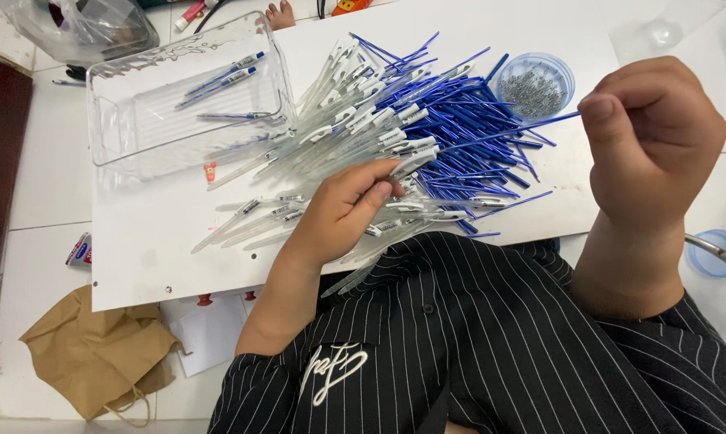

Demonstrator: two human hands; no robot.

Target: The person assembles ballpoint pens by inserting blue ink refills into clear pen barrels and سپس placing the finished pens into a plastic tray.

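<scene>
White board [154,249] lies on the tiled floor, and we sit at its near edge. Our left hand [343,210] reaches into the big pile of clear pen tubes [339,120] in the middle and pinches one. Our right hand [648,137] is curled up near the right edge, pinching a thin blue refill [499,135]. At the far left corner sits a clear box [122,128].

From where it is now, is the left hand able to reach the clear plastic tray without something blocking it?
Probably yes. The left hand rests on the pile of pen barrels, and the clear tray lies just past it, open-topped, nothing standing between.
</scene>
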